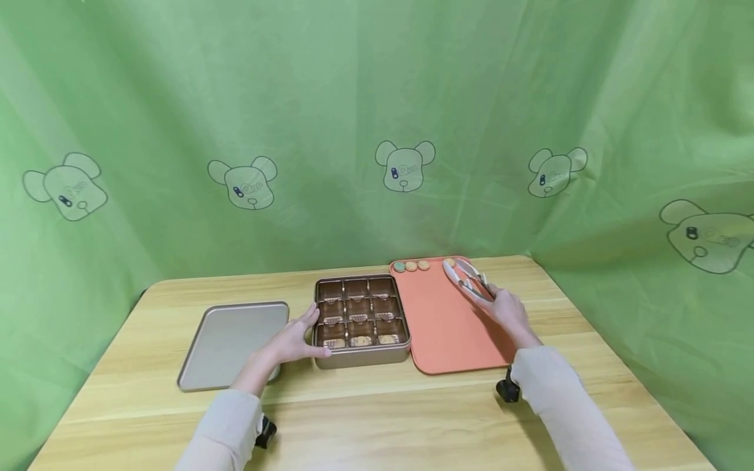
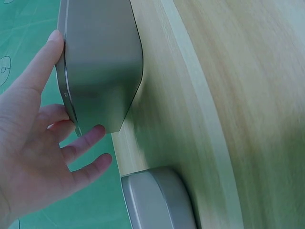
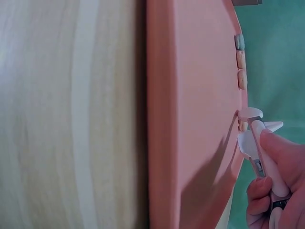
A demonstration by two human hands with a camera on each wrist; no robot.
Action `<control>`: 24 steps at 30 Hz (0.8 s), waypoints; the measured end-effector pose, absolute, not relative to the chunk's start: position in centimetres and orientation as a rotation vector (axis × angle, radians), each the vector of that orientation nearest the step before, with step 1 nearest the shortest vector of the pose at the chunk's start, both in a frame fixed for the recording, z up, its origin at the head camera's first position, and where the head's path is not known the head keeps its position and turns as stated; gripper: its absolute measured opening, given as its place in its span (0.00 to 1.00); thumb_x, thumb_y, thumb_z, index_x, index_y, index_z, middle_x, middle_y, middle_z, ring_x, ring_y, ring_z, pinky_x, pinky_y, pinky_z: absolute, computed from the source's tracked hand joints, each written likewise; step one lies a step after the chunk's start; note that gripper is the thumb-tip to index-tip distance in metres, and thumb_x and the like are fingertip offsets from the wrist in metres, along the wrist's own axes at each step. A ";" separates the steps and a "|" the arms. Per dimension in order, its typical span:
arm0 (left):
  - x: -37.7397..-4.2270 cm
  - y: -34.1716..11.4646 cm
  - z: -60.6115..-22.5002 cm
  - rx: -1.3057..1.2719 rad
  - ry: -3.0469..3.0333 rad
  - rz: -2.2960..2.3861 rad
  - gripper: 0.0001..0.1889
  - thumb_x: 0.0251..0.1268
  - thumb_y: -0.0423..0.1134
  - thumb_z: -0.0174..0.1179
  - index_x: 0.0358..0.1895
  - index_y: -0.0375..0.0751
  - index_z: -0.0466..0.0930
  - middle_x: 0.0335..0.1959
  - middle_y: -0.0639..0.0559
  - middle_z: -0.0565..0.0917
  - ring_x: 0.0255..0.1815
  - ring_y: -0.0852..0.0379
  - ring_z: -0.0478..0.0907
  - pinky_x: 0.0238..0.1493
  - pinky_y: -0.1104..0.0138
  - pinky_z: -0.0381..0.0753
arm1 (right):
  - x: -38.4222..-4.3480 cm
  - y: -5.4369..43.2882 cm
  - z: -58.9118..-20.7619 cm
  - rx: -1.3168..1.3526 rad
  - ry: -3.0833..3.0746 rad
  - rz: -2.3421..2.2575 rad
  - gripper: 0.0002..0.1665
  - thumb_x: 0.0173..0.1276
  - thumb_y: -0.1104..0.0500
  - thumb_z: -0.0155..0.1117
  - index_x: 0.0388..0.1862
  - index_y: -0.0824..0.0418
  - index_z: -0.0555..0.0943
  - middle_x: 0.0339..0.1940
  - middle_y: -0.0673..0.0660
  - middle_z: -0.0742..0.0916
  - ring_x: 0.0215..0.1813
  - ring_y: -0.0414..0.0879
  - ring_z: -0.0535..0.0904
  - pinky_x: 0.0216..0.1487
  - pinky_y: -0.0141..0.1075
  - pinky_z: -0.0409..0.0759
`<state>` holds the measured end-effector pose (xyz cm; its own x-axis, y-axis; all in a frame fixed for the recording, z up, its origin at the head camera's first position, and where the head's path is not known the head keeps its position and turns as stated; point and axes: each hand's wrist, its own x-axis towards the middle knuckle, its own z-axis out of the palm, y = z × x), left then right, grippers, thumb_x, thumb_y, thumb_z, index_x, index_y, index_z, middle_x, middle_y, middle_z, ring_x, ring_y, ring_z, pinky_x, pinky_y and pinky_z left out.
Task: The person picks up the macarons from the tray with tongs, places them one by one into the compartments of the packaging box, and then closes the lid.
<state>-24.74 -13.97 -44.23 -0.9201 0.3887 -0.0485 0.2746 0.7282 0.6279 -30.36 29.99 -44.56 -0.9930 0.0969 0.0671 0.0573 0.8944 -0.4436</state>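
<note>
My left hand [image 1: 294, 337] touches the near left corner of a metal tin [image 1: 368, 358], its thumb on the front rim and its fingers spread along the left side. A brown divided insert [image 1: 357, 307] fills the tin, with yellowish pieces in its front compartments. My right hand [image 1: 508, 313] grips white-tipped tongs [image 1: 465, 281] over an orange tray [image 1: 450, 327]. The tongs' parted tips stand around a macaron [image 1: 449, 262] at the tray's far edge; contact cannot be told. To its left, a green macaron [image 1: 399, 267] and two tan macarons [image 1: 417, 265] sit in a row.
A flat metal lid [image 1: 235, 343] lies left of the tin on the wooden table [image 1: 377, 418]. The tray's left edge adjoins the tin. A green curtain [image 1: 330, 216] with bear-head drawings hangs behind the table and along its sides.
</note>
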 end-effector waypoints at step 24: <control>-24.8 -14.1 -44.3 0.533 2.753 0.956 0.53 0.43 0.52 0.69 0.69 0.32 0.48 0.73 0.42 0.42 0.70 0.35 0.46 0.68 0.46 0.46 | -29.8 29.9 -45.2 -0.093 -2.962 0.717 0.40 0.64 0.42 0.54 0.68 0.63 0.61 0.58 0.77 0.70 0.55 0.74 0.67 0.50 0.61 0.70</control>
